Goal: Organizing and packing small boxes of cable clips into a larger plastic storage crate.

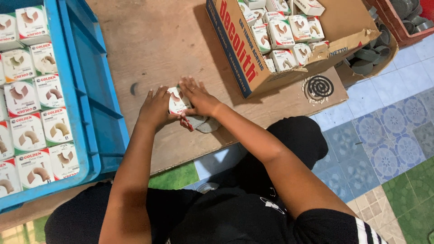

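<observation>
Far out beyond the left hand (156, 108) stands a blue crate (92, 113), its floor packed with rows of small white boxes (28, 133). The left hand itself lies palm down on the wooden board (158, 54), fingers spread and curled lightly against the left side of one small white carton (178, 100); it presses on it rather than grips it. The carton sits pinched between the two hands, flat on the board, touching both. It looks like thin printed cardboard: light, fairly stiff along its edges but easy to crush on its broad faces, so the corners and side walls seem the safest places to hold it. The right hand (199, 97) covers the carton's right edge, fingers fanned and flat, closed on nothing. Just under its wrist lies a grey scrap (205, 124). Further right, past that hand, an open brown cardboard box (253, 63) holds more small cartons, and a dark spiral coil (318, 87) rests beside it.
</observation>
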